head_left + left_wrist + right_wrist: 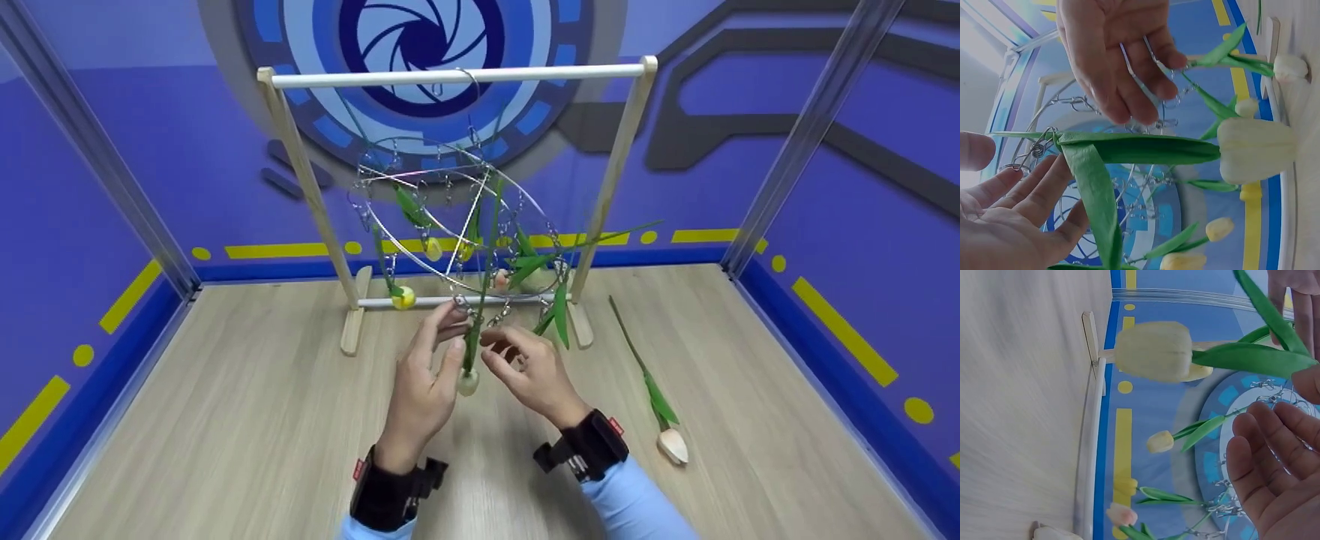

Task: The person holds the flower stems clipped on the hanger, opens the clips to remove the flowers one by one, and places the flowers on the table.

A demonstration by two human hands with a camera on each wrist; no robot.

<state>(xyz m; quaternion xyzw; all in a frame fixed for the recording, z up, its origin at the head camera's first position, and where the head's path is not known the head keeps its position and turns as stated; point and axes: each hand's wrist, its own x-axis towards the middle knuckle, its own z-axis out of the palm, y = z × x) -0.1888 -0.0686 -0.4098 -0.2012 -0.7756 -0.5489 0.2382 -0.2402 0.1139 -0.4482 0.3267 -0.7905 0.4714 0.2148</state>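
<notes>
We can read no words, brands or numbers in any view; in the head view we find a small red tag [360,469] on the black left wristband [381,495], lower left of centre, and another red label [616,426] on the black right wristband [600,448], lower right of centre, both too small for us to make out lettering; as for signs, we see a round emblem like a camera shutter [424,41] printed on the blue-purple back wall [165,150], upper middle of the frame.
</notes>
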